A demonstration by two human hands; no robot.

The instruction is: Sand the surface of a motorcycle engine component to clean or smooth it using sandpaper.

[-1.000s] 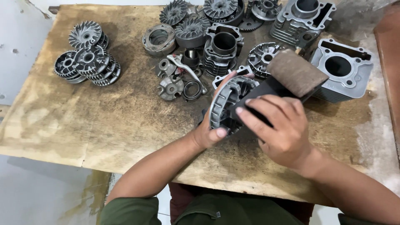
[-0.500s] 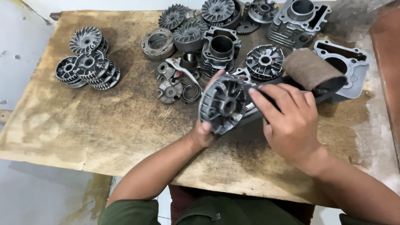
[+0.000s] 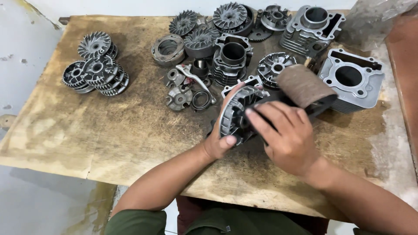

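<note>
My left hand (image 3: pixel 222 138) grips a round, finned grey metal engine part (image 3: pixel 238 111), held on edge above the wooden board (image 3: pixel 130 130). My right hand (image 3: pixel 285 137) holds a dark tool with a brown sandpaper-covered block (image 3: pixel 305 87) at its far end, and its fingers press against the finned part's face. Both hands meet over the middle of the board, right of centre.
A stack of finned discs (image 3: pixel 96 72) lies at the far left. Cylinder blocks (image 3: pixel 350 78), a dark cylinder (image 3: pixel 233 56), more finned wheels (image 3: pixel 230 16) and small parts (image 3: pixel 187 87) crowd the board's back. A plastic bag (image 3: pixel 374 17) sits at the top right.
The finned part has been turned more on edge in my left hand. The sanding tool in my right hand has shifted slightly across its face.
</note>
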